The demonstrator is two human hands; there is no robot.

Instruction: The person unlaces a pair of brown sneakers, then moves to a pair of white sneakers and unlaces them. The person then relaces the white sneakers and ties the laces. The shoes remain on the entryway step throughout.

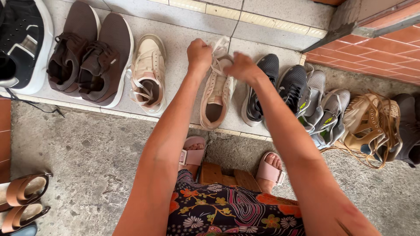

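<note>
Lace work on the pale pink sneaker (217,94), mid-step by the look of it: both hands sit at the toe end of the lacing, each pinching a strand of the white laces (220,47). Left hand (199,54) is closed in a fist on a lace, pulling up and away from the shoe. Right hand (242,67) is closed narrow on the other strand, just beside the left, fingers turned down over the eyelets.

Shoe relative to the grip: directly under both hands, toe beyond them, open heel pointing back toward the person, sole flat on the raised tiled step (183,30). Laces run taut from the eyelets up into both grips.

Judgement: lacing or tightening at the lower eyelets. Next move calls for even tension on both strands and one hand letting go to re-grip further along; the shoe is not pinned, so it may slide or tip.

Neighbours: cream sneaker (149,74) left of the left grip, apart. Black sneaker (261,87) just right of the right grip, nearly touching the pink shoe.
</note>
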